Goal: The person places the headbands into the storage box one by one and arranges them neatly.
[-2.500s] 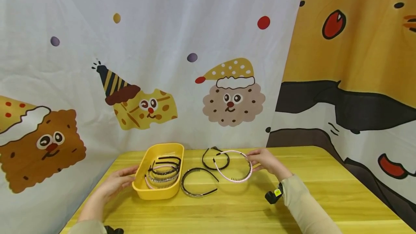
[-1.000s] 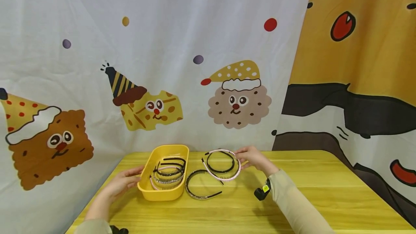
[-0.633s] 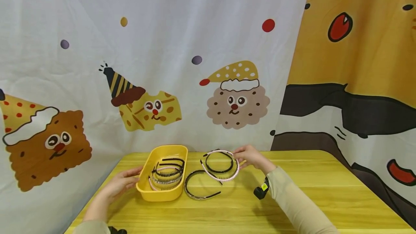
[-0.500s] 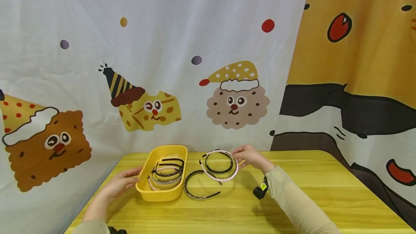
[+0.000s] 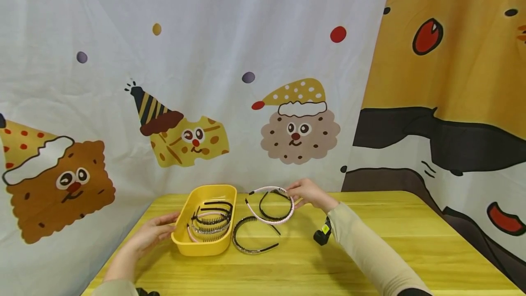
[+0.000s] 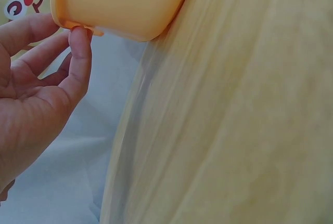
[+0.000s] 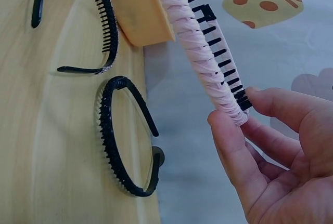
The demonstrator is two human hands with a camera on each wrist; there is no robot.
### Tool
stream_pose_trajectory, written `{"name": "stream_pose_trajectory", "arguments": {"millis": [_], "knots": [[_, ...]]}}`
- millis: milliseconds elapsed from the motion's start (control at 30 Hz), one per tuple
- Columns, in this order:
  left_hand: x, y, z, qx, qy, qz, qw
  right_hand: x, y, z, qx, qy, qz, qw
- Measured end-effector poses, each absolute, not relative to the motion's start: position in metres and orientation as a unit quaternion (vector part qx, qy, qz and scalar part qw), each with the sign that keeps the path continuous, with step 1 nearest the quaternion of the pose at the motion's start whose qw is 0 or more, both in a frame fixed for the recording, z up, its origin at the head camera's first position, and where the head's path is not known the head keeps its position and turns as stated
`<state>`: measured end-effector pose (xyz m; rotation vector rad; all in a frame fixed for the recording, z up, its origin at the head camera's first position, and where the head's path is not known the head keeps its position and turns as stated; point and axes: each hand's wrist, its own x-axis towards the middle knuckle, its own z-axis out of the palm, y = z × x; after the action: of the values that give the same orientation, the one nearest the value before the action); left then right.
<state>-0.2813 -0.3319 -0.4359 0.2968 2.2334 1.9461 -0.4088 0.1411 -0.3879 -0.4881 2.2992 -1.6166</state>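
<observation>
My right hand point(image 5: 308, 193) pinches a pink ribbon-wrapped headband point(image 7: 203, 63) between thumb and fingers, at the curve of the band. Black comb teeth line the inside of this headband, and it is lifted above the table with its two ends pointing left. At the left, my left hand point(image 5: 152, 234) holds the rim of a yellow plastic basket point(image 5: 201, 249), thumb and fingertips at the edge. Several headbands point(image 5: 211, 229), black, pink and glittery, lie piled inside it. A black headband point(image 7: 106, 125) lies on the table, partly behind the pink one in the head view.
A black headband with a glittery outer side point(image 5: 246, 251) lies just right of the basket. The yellow wood-grain table point(image 5: 287, 268) ends at a white cartoon-printed curtain point(image 5: 230, 26) behind. Black wrist cameras point(image 5: 322, 234) sit on both wrists.
My right hand has carried the pink headband leftward, and just now slightly upward, toward the basket. My left hand keeps hold of the basket's rim. The headbands on the table lie as before.
</observation>
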Motion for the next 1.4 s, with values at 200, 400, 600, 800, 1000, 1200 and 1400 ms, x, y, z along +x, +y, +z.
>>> {"name": "stream_pose_trajectory", "arguments": {"millis": [200,400,600,800,1000,1200,1400], "knots": [[-0.281,-0.334,-0.437,0.088,0.748,0.653,0.080,-0.414,0.133,-0.382,-0.170,0.798,-0.560,0.141],[-0.279,-0.335,-0.439,0.096,0.751,0.648,0.082,-0.416,0.127,-0.375,-0.171,0.802,-0.556,0.137],[-0.279,-0.336,-0.441,0.099,0.749,0.650,0.082,-0.420,0.119,-0.372,-0.171,0.804,-0.554,0.137],[-0.280,-0.336,-0.442,0.094,0.749,0.652,0.078,-0.423,0.108,-0.368,-0.180,0.803,-0.551,0.138],[-0.281,-0.336,-0.441,0.093,0.749,0.651,0.078,-0.422,0.096,-0.363,-0.180,0.798,-0.557,0.145],[-0.283,-0.337,-0.441,0.098,0.750,0.649,0.081,-0.423,0.085,-0.361,-0.183,0.790,-0.566,0.146],[-0.284,-0.336,-0.440,0.095,0.748,0.653,0.080,-0.428,0.073,-0.361,-0.188,0.790,-0.569,0.128]]}}
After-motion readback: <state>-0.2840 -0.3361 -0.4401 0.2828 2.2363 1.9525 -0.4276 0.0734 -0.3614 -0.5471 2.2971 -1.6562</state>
